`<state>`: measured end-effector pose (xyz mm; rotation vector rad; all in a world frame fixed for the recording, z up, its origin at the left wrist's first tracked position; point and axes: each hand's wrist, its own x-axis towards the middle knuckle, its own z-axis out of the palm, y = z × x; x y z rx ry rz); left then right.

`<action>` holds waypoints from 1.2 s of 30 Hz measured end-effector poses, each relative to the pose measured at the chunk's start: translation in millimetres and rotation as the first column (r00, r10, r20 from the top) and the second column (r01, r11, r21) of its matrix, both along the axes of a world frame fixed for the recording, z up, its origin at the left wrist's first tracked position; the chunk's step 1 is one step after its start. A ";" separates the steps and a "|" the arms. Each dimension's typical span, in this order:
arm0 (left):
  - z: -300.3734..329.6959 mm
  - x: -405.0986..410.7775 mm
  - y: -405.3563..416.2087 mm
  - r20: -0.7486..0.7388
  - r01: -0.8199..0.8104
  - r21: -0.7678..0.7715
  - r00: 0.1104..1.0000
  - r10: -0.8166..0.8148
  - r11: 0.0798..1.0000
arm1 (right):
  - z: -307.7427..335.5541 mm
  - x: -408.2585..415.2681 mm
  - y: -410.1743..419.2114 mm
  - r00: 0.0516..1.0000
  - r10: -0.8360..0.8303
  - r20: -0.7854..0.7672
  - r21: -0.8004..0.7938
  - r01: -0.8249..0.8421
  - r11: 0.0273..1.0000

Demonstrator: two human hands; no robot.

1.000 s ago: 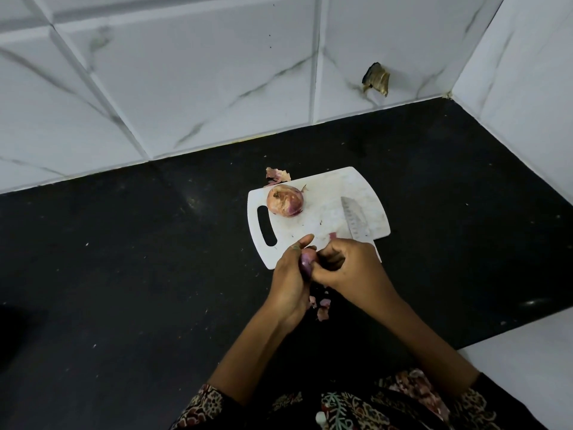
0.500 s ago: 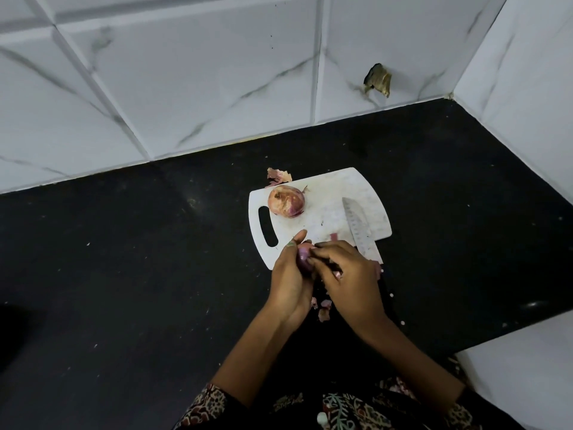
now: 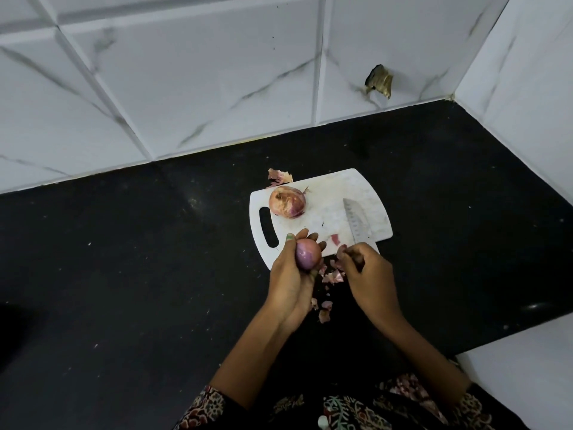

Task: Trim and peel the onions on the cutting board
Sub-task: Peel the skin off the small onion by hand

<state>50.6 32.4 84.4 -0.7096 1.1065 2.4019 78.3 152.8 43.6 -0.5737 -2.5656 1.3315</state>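
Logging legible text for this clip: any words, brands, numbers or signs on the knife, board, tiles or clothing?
None can be read.
knife blade: dimples only, no brand showing.
cutting board: plain white.
wall tiles: marble veining only.
patterned clothing: floral print, no lettering.

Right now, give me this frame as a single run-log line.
stage: peeling | left hand: holds peeled onion | right hand: pinches skin scrap | board: unpeeled onion, knife | counter: skins
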 end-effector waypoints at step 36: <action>-13.4 -1.7 -14.5 -0.213 0.320 -0.618 0.812 -0.544 0.719 | 45.2 -0.1 -1.0 0.931 0.365 0.022 -0.235 -0.350 0.907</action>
